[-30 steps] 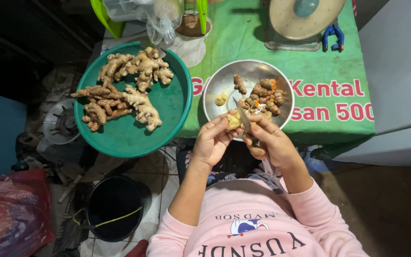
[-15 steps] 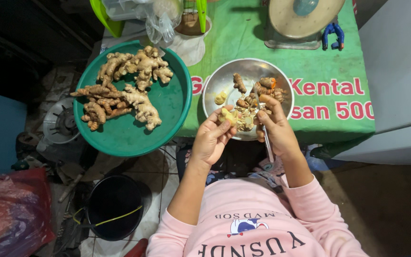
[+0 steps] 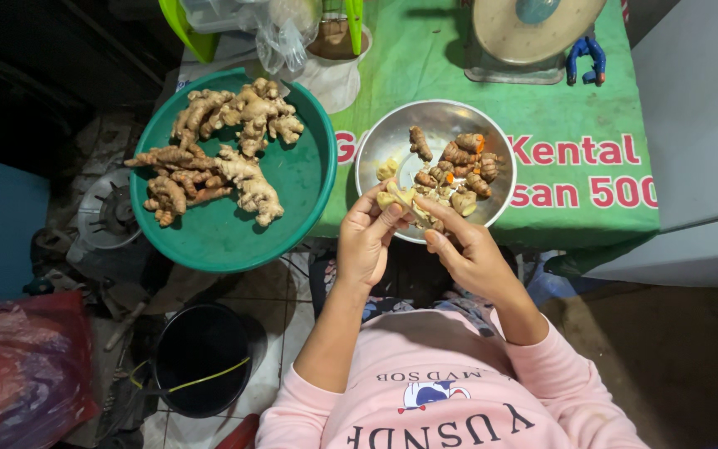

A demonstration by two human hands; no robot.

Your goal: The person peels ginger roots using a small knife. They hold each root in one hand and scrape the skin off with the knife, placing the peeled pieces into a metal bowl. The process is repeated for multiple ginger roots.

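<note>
Green banner (image 3: 575, 125), red-white lettering, covers table; clear plastic bags (image 3: 280, 29) at far edge.

Both forearms reaching forward, pink sleeves pushed up, left hand (image 3: 367, 241) with fingers pinched closed, right hand (image 3: 469, 254) fingers curled, fingertips nearly meeting

The person wears a pale pink sweatshirt (image 3: 450, 399) of soft knit with long sleeves. Both sleeves are pushed up the forearms: the left sleeve (image 3: 292, 411) bunches near the elbow, while the right sleeve (image 3: 554, 366) ends in a ribbed cuff just above the wrist. Dark block lettering curves across the chest, with a small blue and white emblem (image 3: 425, 392) set beneath a smaller line of letters. The left hand (image 3: 365, 241) and the right hand (image 3: 467, 254) are bare, without gloves, rings or a watch. A patterned garment of mixed colours (image 3: 459, 301) shows at the lap
</note>
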